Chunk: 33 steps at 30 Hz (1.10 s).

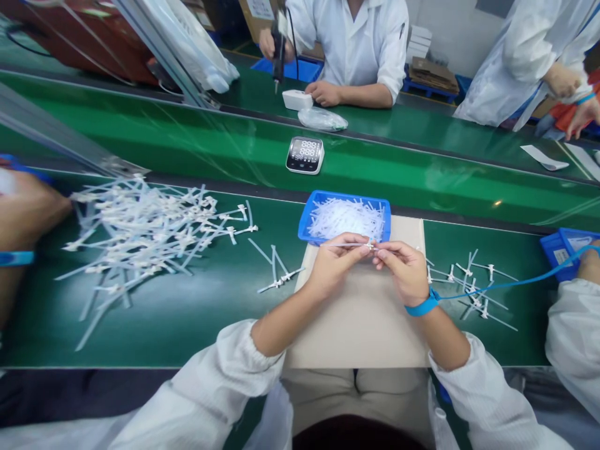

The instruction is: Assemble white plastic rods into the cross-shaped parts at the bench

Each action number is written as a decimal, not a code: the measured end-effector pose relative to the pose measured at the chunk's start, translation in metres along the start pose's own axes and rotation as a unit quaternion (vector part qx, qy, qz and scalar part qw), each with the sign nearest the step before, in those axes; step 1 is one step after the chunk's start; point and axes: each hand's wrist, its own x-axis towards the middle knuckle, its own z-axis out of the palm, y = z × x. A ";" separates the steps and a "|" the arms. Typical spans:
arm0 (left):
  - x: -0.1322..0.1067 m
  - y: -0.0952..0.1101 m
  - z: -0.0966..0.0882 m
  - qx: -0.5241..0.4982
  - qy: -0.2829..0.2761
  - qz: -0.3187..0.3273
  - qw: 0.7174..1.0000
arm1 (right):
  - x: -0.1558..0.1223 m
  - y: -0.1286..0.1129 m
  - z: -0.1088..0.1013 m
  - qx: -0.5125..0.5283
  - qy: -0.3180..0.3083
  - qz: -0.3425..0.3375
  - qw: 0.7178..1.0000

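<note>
Bright, even light, soft glare on the green belt [422, 181] (edges warped)

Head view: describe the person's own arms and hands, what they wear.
The left hand and right hand are bare, without gloves. White smock sleeves end in gathered cuffs. The right wrist carries a blue wrist strap with a thin blue cord.

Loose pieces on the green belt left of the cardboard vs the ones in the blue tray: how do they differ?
The sprawling heap of thin clear-and-white plastic pieces lies loose on the green conveyor belt, while the white bundle of thin pieces sits inside a blue plastic tray. The heap's pieces cross every way; the bundle's run roughly parallel. The heap covers far more area than the bundle. Both are thin, pale and elongated.
</note>
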 end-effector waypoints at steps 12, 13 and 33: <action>0.002 0.003 -0.002 0.080 -0.025 0.049 0.995 | -0.003 -0.010 0.004 -0.058 0.023 -0.027 0.998; 0.001 0.004 -0.002 0.088 -0.028 0.050 0.995 | -0.004 -0.009 0.003 -0.063 0.022 -0.027 0.997; 0.000 -0.002 0.000 0.064 -0.033 0.005 0.997 | -0.006 -0.010 0.002 -0.111 0.017 -0.019 0.993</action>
